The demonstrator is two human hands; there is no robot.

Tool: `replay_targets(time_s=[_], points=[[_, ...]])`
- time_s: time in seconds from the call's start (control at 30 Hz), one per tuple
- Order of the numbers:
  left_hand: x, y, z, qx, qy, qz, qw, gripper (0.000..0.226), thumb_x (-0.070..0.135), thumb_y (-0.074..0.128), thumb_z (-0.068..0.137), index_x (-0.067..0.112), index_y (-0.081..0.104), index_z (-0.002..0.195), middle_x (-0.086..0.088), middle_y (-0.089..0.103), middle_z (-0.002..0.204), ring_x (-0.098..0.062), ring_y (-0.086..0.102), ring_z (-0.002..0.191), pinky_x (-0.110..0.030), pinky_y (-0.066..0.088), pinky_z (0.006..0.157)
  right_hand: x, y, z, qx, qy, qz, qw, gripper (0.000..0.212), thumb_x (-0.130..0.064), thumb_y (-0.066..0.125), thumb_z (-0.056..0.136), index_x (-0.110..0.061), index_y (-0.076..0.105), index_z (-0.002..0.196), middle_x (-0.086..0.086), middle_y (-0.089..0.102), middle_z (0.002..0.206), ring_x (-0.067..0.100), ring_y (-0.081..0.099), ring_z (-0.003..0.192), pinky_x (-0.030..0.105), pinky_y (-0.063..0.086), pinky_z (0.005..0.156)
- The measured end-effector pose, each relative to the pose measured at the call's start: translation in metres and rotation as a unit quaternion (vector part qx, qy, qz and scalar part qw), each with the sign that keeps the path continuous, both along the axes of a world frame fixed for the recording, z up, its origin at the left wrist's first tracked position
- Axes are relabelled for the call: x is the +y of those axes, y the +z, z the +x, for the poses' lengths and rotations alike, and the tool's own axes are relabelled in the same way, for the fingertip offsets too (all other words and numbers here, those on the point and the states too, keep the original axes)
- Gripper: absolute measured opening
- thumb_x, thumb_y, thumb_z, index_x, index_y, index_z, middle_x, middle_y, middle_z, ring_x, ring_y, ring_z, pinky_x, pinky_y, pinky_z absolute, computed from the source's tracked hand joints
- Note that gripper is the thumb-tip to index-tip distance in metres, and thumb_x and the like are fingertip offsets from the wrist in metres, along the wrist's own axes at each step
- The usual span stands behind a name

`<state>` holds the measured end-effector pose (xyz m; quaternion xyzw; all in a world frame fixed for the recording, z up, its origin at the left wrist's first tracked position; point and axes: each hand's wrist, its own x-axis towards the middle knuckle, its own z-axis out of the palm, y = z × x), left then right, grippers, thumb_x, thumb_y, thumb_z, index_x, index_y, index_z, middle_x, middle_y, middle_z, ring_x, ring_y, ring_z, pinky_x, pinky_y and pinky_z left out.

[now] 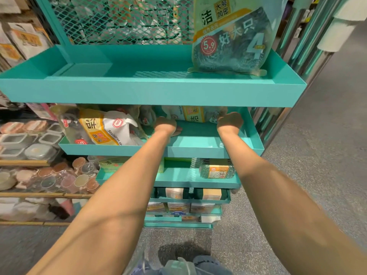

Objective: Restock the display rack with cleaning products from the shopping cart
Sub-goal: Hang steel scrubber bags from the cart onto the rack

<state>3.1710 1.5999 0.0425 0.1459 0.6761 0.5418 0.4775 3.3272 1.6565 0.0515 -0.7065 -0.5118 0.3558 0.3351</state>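
Observation:
A teal display rack (151, 92) stands in front of me with several tray shelves. Both my hands reach into the second shelf (198, 151), under the top tray. My left hand (165, 125) and my right hand (230, 120) hold the two ends of a scourer pack (193, 114) lying at the back of that shelf. The top tray hides part of the fingers and of the pack. More scourer packs (103, 128) lie on the left side of the same shelf. One large scourer pack (232, 40) stands upright at the right of the top tray.
A netted sponge pack (216, 168) lies on the third shelf, with boxed goods on the shelves below. Wooden shelves to the left carry food containers (29, 143) and glass cups (79, 175). Grey floor (317, 155) lies open to the right of the rack.

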Motion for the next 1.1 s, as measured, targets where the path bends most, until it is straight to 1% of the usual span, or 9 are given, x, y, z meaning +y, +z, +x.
replay_targets(time_s=[0.13, 0.23, 0.33, 0.47, 0.6, 0.7, 0.83, 0.93, 1.1], points=[[-0.001, 0.0, 0.0, -0.001, -0.001, -0.002, 1.0, 0.015, -0.003, 0.033, 0.098, -0.006, 0.048, 0.097, -0.021, 0.064, 0.109, -0.025, 0.067, 0.084, -0.028, 0.055, 0.071, 0.001, 0.001, 0.0, -0.091, 0.017, 0.03, 0.995, 0.036, -0.02, 0.031, 0.103, 0.002, 0.057, 0.114, 0.012, 0.059, 0.12, 0.02, 0.057, 0.111, 0.021, 0.044, 0.082], [-0.003, 0.003, 0.001, -0.019, 0.012, -0.007, 1.0, 0.018, -0.003, 0.033, 0.097, -0.006, 0.044, 0.111, -0.016, 0.068, 0.084, -0.015, 0.066, 0.05, -0.024, 0.055, 0.061, 0.004, -0.001, -0.001, -0.155, 0.067, 0.022, 0.985, 0.035, -0.02, 0.033, 0.102, 0.001, 0.059, 0.112, 0.012, 0.061, 0.119, 0.02, 0.058, 0.11, 0.022, 0.041, 0.076], [-0.008, 0.008, 0.001, 0.041, -0.001, -0.021, 0.999, 0.028, -0.004, 0.034, 0.096, -0.006, 0.039, 0.124, -0.018, 0.067, 0.09, -0.013, 0.06, 0.038, -0.025, 0.054, 0.06, 0.006, -0.002, -0.004, -0.164, 0.097, 0.009, 0.982, 0.032, -0.023, 0.043, 0.1, 0.0, 0.06, 0.114, 0.011, 0.061, 0.12, 0.021, 0.058, 0.111, 0.018, 0.035, 0.068], [-0.017, 0.013, -0.005, 0.065, -0.01, -0.038, 0.997, 0.031, -0.002, 0.032, 0.099, -0.006, 0.037, 0.129, -0.023, 0.059, 0.12, -0.014, 0.062, 0.046, -0.022, 0.052, 0.049, 0.005, -0.003, -0.005, -0.182, 0.137, 0.02, 0.974, 0.034, -0.028, 0.045, 0.099, -0.003, 0.061, 0.114, 0.011, 0.061, 0.121, 0.024, 0.058, 0.111, 0.022, 0.041, 0.079], [-0.022, 0.016, -0.008, 0.059, -0.017, -0.052, 0.997, 0.034, 0.001, 0.034, 0.099, -0.007, 0.039, 0.132, -0.019, 0.056, 0.126, -0.025, 0.064, 0.102, -0.027, 0.053, 0.078, 0.002, 0.002, -0.003, -0.181, 0.163, 0.011, 0.97, 0.029, -0.024, 0.047, 0.097, -0.001, 0.062, 0.087, 0.011, 0.064, 0.107, 0.023, 0.061, 0.102, 0.02, 0.041, 0.067], [-0.028, 0.018, -0.015, 0.153, -0.039, -0.093, 0.983, 0.028, 0.006, 0.043, 0.097, -0.004, 0.048, 0.122, -0.016, 0.061, 0.098, -0.022, 0.061, 0.073, -0.033, 0.055, 0.08, 0.002, 0.005, 0.008, -0.222, 0.157, 0.031, 0.962, 0.033, -0.02, 0.045, 0.098, -0.007, 0.045, 0.068, 0.004, 0.052, 0.082, 0.012, 0.05, 0.073, 0.015, 0.03, 0.049], [-0.045, 0.034, -0.002, 0.357, -0.11, -0.166, 0.913, 0.021, 0.013, 0.047, 0.092, 0.004, 0.052, 0.075, -0.005, 0.049, 0.066, -0.017, 0.047, 0.058, -0.023, 0.04, 0.049, -0.007, 0.015, 0.018, -0.25, 0.174, 0.054, 0.951, 0.019, -0.015, 0.05, 0.095, -0.004, 0.064, 0.087, 0.006, 0.06, 0.086, 0.015, 0.055, 0.068, 0.02, 0.04, 0.058], [-0.057, 0.043, 0.026, 0.494, -0.166, -0.105, 0.847, 0.023, 0.014, 0.047, 0.091, -0.001, 0.055, 0.076, -0.009, 0.05, 0.068, -0.027, 0.048, 0.072, -0.026, 0.034, 0.062, -0.026, 0.022, 0.024, -0.221, 0.18, 0.092, 0.954, 0.015, -0.004, 0.052, 0.087, 0.0, 0.065, 0.083, 0.013, 0.063, 0.083, 0.025, 0.062, 0.078, 0.028, 0.049, 0.069], [-0.056, 0.047, 0.084, 0.55, -0.216, 0.02, 0.806, 0.022, 0.011, 0.043, 0.091, 0.0, 0.058, 0.08, -0.024, 0.064, 0.091, -0.04, 0.057, 0.087, -0.029, 0.033, 0.066, -0.074, 0.021, 0.054, -0.15, 0.122, 0.137, 0.971, 0.013, -0.003, 0.052, 0.084, -0.007, 0.063, 0.077, 0.013, 0.067, 0.087, 0.024, 0.061, 0.081, 0.031, 0.051, 0.077]])
